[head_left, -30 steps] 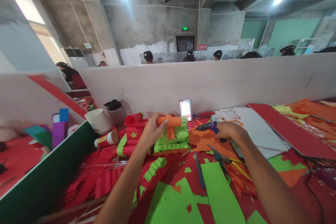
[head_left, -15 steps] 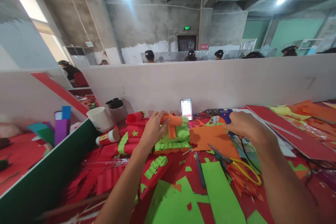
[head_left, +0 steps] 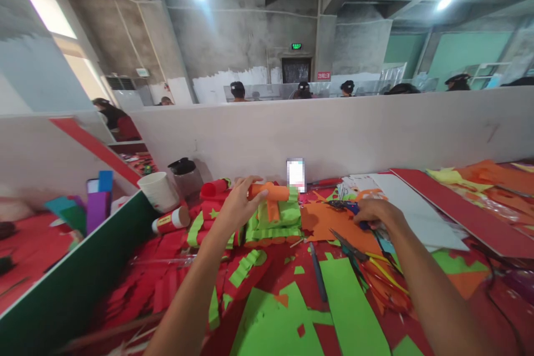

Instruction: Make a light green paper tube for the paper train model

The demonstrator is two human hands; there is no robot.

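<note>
My left hand pinches the left end of an orange paper roll between thumb and fingers. This roll lies on top of a light green paper model with ruffled strips along its lower side. In my right hand is a blue hot glue gun; its nozzle points left, above a sheet of orange paper. Left of the green model, partly behind my left hand, sits a red paper model with green strips and a star.
Scissors with yellow handles, a dark slim tool and green sheets lie in front. A white cup, a lidded jar and a glue bottle stand or lie left. A phone leans against the white partition.
My right hand has come down and nearer with the glue gun, its nozzle now lower over the orange sheet. My left hand has shifted slightly left along the orange roll.
</note>
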